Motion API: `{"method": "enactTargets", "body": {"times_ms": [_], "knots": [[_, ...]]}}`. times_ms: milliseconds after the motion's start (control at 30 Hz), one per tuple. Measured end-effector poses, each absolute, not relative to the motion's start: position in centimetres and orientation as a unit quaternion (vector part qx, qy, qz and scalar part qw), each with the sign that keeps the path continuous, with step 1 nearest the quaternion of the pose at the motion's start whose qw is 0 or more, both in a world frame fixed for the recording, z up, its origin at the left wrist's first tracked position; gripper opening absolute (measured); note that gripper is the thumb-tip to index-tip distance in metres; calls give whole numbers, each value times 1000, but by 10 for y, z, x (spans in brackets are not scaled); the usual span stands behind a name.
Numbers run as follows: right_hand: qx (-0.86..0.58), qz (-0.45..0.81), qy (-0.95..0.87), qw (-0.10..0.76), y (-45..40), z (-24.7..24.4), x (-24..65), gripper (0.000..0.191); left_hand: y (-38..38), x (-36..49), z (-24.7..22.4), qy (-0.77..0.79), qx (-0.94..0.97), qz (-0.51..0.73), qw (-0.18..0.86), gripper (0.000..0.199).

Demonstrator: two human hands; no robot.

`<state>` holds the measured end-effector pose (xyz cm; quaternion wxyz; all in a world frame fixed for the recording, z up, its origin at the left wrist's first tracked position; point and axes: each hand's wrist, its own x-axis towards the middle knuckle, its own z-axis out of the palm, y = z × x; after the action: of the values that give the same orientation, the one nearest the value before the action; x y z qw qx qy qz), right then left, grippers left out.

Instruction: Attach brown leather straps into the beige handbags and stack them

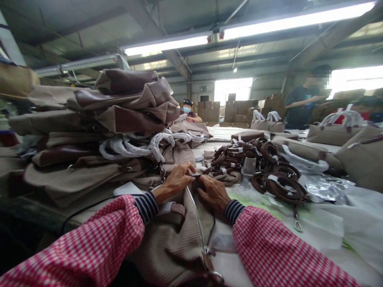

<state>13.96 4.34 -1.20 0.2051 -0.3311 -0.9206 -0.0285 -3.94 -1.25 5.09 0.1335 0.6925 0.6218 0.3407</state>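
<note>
A beige ribbed bag (179,243) lies in front of me, its silver zipper (196,211) running from my hands toward the near edge. My left hand (177,181) pinches a small dark piece (196,175) at the zipper's far end. From the other side my right hand (213,192) grips the same dark piece, its fingers bent and close to the left fingertips. A brown leather tab (178,209) shows on the bag, left of the zipper. The zipper pull (207,250) sits near the bag's close end.
Stacked beige and brown bags (125,103) rise at the left, with white-wrapped handles (128,146). Coiled brown straps (284,185) lie to the right beside clear plastic (326,187). More bags (332,133) stand farther right. One person (191,115) is across the table; another (303,103) stands at right.
</note>
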Motion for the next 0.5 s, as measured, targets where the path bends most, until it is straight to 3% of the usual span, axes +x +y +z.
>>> {"method": "enactTargets", "body": {"times_ms": [300,500], "knots": [[-381,10,-903,200,48,-13,132,23,-10,-24,56,621,714,300,120,26],[-375,45,-894,241,49,-17,133,24,-15,-26,53,622,725,278,100,30]]}}
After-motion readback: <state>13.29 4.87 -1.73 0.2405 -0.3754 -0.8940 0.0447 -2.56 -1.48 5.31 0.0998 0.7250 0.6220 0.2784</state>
